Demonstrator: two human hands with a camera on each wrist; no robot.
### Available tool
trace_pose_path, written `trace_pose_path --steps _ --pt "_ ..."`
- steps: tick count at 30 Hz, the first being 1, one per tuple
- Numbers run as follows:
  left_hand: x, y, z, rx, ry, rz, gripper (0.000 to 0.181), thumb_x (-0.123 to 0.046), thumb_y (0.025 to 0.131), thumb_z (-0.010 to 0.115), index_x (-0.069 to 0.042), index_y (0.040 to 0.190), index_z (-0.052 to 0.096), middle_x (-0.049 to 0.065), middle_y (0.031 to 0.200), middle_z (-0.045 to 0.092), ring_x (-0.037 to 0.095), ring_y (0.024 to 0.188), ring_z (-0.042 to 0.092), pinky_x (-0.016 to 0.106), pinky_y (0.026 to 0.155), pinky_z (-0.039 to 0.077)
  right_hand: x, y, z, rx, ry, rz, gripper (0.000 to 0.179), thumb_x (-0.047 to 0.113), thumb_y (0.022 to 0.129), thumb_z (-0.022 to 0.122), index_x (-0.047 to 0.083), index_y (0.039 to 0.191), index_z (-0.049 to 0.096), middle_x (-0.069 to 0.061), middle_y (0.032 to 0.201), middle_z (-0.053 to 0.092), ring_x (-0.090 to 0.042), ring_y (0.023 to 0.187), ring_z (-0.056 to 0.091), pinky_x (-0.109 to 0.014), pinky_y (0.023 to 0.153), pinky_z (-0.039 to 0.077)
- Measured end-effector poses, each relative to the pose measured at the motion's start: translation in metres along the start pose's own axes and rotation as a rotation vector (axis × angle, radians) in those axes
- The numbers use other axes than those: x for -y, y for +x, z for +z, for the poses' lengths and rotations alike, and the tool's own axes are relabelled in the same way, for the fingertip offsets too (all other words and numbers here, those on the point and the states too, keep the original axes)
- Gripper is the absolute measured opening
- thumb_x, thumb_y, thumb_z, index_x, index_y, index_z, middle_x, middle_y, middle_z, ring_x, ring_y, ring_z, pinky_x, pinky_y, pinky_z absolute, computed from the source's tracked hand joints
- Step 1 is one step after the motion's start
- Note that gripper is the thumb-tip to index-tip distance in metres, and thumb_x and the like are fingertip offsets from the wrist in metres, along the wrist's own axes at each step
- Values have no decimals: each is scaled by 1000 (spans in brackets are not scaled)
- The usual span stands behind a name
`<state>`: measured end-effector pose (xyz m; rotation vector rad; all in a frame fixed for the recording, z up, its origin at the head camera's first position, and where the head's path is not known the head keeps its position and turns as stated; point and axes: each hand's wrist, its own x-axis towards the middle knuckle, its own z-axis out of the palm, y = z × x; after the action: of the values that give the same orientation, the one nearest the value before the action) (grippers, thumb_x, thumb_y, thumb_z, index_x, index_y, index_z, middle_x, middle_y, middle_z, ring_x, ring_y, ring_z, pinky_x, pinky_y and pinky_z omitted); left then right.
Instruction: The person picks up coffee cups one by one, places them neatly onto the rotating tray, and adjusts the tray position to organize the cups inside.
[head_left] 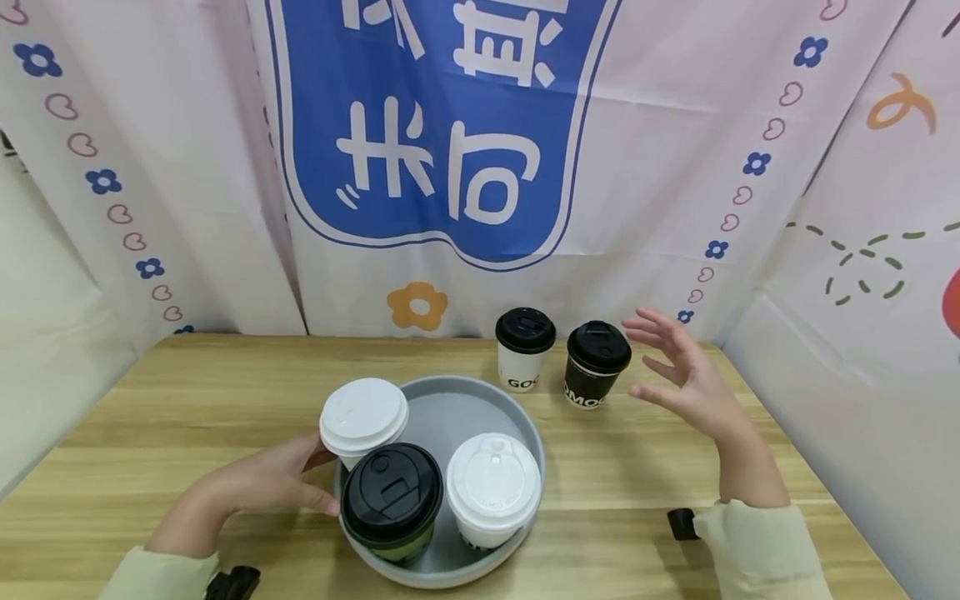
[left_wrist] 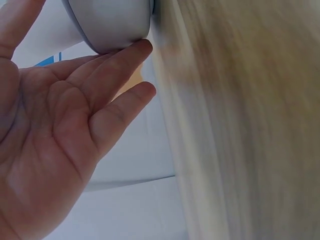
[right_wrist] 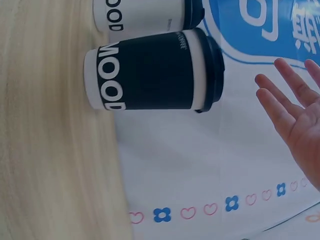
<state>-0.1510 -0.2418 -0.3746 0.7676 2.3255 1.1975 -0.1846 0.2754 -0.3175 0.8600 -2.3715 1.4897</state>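
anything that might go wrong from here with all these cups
The left hand is at the edge of the grey tray, close to the left white-lidded cup and the green cup with a black lid, so a bump might tip either one.

The right hand is spread beside the dark cup, which stands close to the white cup with a black lid; a careless reach could knock the first into the second.

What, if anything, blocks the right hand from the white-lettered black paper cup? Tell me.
Nothing visible: a gap separates the right hand from the white-lettered black paper cup; the black-lidded white paper cup stands beyond it.
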Motion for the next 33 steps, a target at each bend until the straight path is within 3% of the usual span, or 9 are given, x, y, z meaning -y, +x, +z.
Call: trace_pose_path --steps 2,5,8,11,18,25,33 --pt "0 -1 0 -1 -2 5 103 -29 79 82 15 150 21 39 153 28 57 139 34 59 110 32 -6 2 -1 -20 -4 38 87 -13 83 70 12 156 27 -10 152 43 -6 137 44 -17 108 43" --pt "1 -1 0 0 -8 10 104 -29 79 83 14 150 21 38 154 27 57 139 33 58 110 32 -15 4 0 -42 -3 107 86 -9 86 68 18 156 27 -18 156 36 -17 140 41 -47 116 40" --pt "2 -2 1 1 -8 17 104 -30 79 83 14 150 21 38 154 27 57 139 34 58 110 32 -24 7 1 -44 10 182 87 -4 89 68 19 158 21 -22 159 28 -34 144 35 -73 109 29" --pt "2 -2 1 -2 -3 29 102 -30 79 82 15 149 22 38 153 29 56 138 35 57 110 33 -33 10 3 -27 9 270 91 5 90 71 19 160 13 -21 162 22 -46 144 29 -75 110 27" --pt "1 -2 0 -1 -5 32 102 -30 80 82 13 150 22 36 154 30 55 139 35 57 110 33 -51 15 10 3 15 424 101 16 90 73 20 161 1 -22 164 16 -51 145 25 -74 113 25" --pt "1 -2 0 1 12 28 99 -31 80 81 14 149 25 35 153 33 54 138 37 57 110 33 -63 22 21 41 38 440 103 17 88 75 21 161 1 -24 163 17 -52 145 24 -73 113 25" --pt "1 -3 1 -5 10 35 101 -30 80 81 14 149 23 36 153 32 55 138 37 57 110 33 -67 27 25 30 31 439 106 15 87 77 19 161 1 -25 160 24 -46 144 30 -71 116 22"
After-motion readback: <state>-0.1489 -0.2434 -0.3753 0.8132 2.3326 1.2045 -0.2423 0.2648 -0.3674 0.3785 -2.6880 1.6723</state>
